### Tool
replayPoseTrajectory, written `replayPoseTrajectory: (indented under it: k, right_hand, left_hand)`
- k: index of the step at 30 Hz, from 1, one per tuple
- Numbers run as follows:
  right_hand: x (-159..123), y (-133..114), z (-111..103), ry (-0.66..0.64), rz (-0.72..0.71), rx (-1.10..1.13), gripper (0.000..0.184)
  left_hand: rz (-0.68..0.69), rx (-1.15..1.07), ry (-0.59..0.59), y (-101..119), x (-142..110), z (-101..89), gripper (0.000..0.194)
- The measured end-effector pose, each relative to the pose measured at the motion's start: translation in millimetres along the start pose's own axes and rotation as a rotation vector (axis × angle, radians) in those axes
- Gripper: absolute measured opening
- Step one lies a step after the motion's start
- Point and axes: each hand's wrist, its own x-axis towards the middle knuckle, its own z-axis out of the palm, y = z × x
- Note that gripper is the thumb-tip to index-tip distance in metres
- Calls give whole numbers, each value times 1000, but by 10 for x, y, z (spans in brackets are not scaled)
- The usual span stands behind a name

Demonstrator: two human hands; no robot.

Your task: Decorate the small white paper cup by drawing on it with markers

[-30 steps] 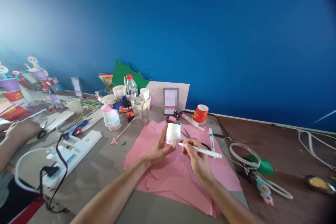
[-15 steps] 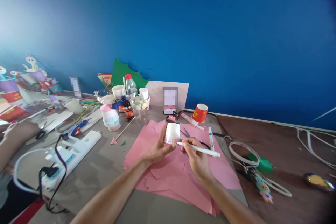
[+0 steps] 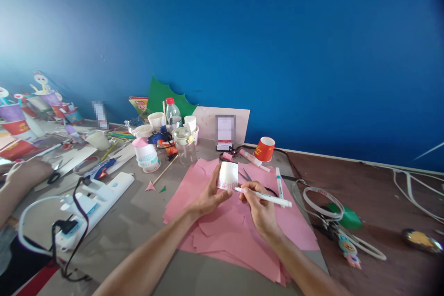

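Observation:
My left hand (image 3: 211, 196) is closed around the left side of a white paper cup (image 3: 228, 173) with pink marks along its lower part. A small blue-green mark shows near its upper right edge. In my right hand (image 3: 256, 203) is a white marker (image 3: 272, 199), its tip at the cup's lower right edge. Both hands are above a stack of pink paper sheets (image 3: 239, 245). Scissors (image 3: 247, 175) lie partly hidden behind my right hand. Another marker with a teal band (image 3: 279, 184) rests on the paper to the right.
A red paper cup (image 3: 264, 150) and a glue stick (image 3: 250, 157) stand and lie behind the paper. To the left are a glass jar (image 3: 185, 150), stacked decorated cups (image 3: 145, 155) and a power strip (image 3: 99, 208). Another person's hand (image 3: 29, 173) is at far left. Cables (image 3: 322, 201) lie right.
The marker and my right hand have shifted very slightly to the right. My left hand stays on the cup, which has barely moved.

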Motion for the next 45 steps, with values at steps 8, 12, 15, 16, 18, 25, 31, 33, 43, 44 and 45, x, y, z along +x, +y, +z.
replayPoseTrajectory:
  k: [8,12,15,16,18,25,31,33,43,44,45]
  right_hand:
    - [-5,-35,12,-12,-2,-19,23]
    - [0,-52,18,-7,15,-31,24]
    - [-2,-62,14,-11,18,-44,25]
    - [-4,-62,11,-8,21,-44,25]
    - [-4,-52,6,-1,31,-35,25]
    - [19,-2,-8,27,56,54,21]
    - [24,-23,-2,63,62,62,22]
    - [24,-31,1,66,62,50,22]
    - [24,-5,7,64,60,46,18]
    - [23,-4,8,64,58,49,18]
    - [22,-3,9,63,55,49,18]
  left_hand:
    - [-39,-46,-6,-4,-11,6,99]
    - [-37,-31,-13,-7,-7,5,99]
    - [-14,-18,-13,-11,-2,0,100]
    - [-12,-17,-15,-15,0,-2,101]
    - [-17,-17,-17,-26,0,-6,102]
    - [-24,-18,1,-69,-5,-11,103]
    - [-1,-21,-4,-87,4,-10,104]
    - [-3,0,10,-77,4,-11,104]
    - [1,-28,13,-96,3,-11,101]
    - [2,-28,14,-109,2,-13,100]
    - [2,-28,15,-120,3,-14,99]
